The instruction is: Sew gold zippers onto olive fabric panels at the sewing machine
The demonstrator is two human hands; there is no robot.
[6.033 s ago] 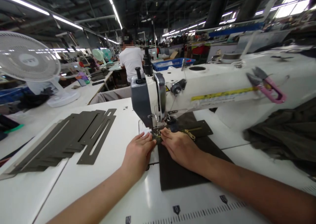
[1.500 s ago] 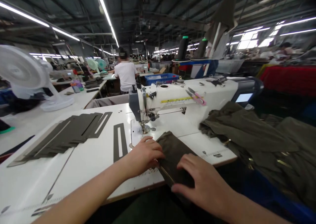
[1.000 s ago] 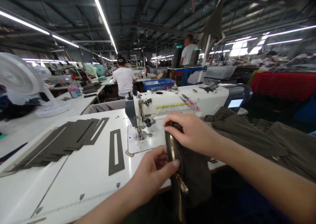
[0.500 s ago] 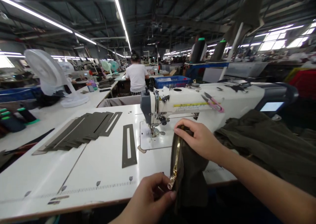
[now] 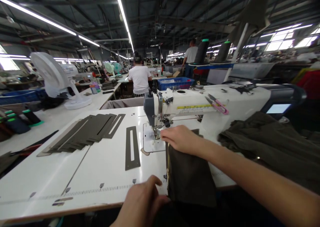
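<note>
My right hand (image 5: 178, 138) is closed on the upper end of a dark olive zippered fabric piece (image 5: 191, 173), close beside the presser foot (image 5: 156, 133) of the sewing machine (image 5: 205, 103). The piece lies over the table's front edge, its plain side facing up. Along its left edge only a thin line of the gold zipper (image 5: 168, 173) shows. My left hand (image 5: 142, 200) is by the zipper's lower end, index finger and thumb apart. Its thumb reaches the fabric edge; the other fingers are hidden.
Flat slotted dark templates (image 5: 85, 133) lie fanned out on the left, with a single slotted template (image 5: 132, 148) nearer the machine. Pink-handled scissors (image 5: 217, 104) rest on the machine arm. Bunched olive fabric (image 5: 262, 143) is at right. A white fan (image 5: 57, 76) and a co-worker (image 5: 140, 76) are beyond.
My right hand has moved left and forward to the presser foot with the fabric. The zipper has turned from facing me to edge-on. My left hand has let go of the zipper pull, its fingers parting.
</note>
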